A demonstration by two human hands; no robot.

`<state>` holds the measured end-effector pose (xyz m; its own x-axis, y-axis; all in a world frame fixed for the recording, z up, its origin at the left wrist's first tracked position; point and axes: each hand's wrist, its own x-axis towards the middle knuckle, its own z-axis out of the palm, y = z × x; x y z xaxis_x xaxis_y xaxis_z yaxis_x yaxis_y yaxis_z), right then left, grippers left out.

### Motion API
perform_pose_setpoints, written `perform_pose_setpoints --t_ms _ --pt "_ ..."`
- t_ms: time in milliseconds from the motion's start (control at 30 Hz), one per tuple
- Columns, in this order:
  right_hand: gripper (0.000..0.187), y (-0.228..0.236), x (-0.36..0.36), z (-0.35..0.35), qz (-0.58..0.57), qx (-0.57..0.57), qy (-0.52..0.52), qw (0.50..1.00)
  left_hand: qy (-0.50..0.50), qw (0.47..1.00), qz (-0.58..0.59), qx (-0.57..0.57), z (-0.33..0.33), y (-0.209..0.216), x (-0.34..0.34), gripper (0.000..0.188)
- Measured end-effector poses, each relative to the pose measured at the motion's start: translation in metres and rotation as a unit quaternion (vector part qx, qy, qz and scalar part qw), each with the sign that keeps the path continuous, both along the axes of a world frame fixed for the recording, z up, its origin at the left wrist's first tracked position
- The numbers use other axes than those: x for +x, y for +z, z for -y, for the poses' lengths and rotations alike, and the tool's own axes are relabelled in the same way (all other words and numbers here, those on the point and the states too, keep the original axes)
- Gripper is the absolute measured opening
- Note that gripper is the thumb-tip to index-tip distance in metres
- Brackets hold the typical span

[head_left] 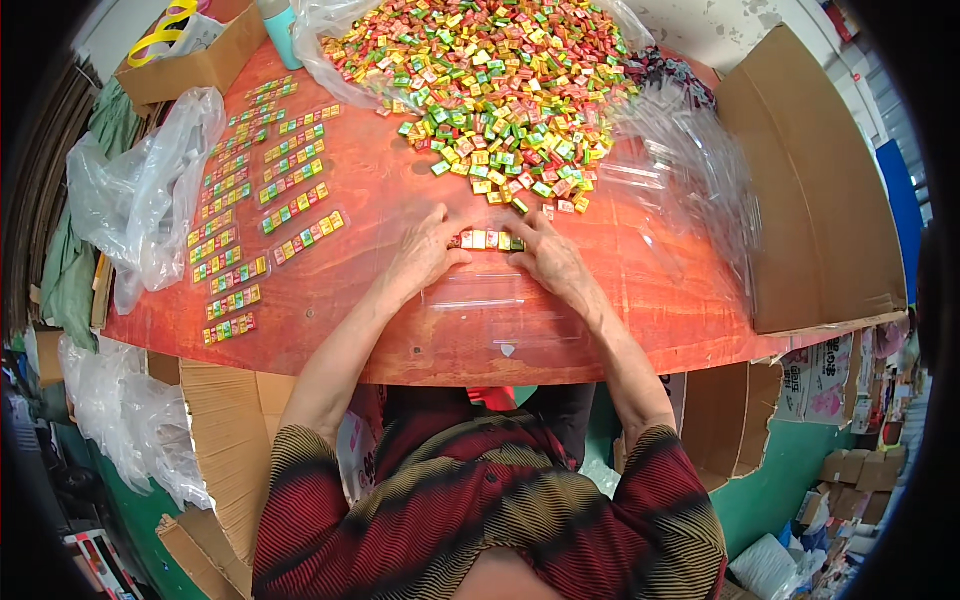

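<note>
striped red-and-black sleeves (480, 520) fill the bottom of the head view, and two bare forearms reach up from them onto a round red table (400, 330). left hand (425, 250) lies palm down, fingers bent, its tips pressing the left end of a short row of sweets (485, 240). right hand (550, 255) mirrors it, fingers curled against the row's right end, so the row is pinched between both hands, just below a big heap of loose sweets (490, 90). clear wrappers (480, 295) lie flat under the wrists. finished rows (255, 200) sit in lines on the left side of the table, near a crumpled plastic bag (140, 190). cardboard (810, 190) stands at the right.
</note>
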<state>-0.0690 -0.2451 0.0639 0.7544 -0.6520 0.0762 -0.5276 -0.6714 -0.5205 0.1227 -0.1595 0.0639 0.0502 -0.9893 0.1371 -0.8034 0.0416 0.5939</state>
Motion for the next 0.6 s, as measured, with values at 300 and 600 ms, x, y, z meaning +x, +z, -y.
perform_pose_setpoints --t_ms 300,600 --pt "0.049 -0.001 -0.007 0.007 0.028 0.045 0.043 0.998 -0.011 1.000 -0.015 0.016 0.001 -0.003 -0.006 0.047" --pt "0.048 0.006 -0.024 0.010 -0.164 -0.130 -0.151 0.966 0.012 1.000 -0.026 0.010 -0.014 -0.002 0.016 0.045"
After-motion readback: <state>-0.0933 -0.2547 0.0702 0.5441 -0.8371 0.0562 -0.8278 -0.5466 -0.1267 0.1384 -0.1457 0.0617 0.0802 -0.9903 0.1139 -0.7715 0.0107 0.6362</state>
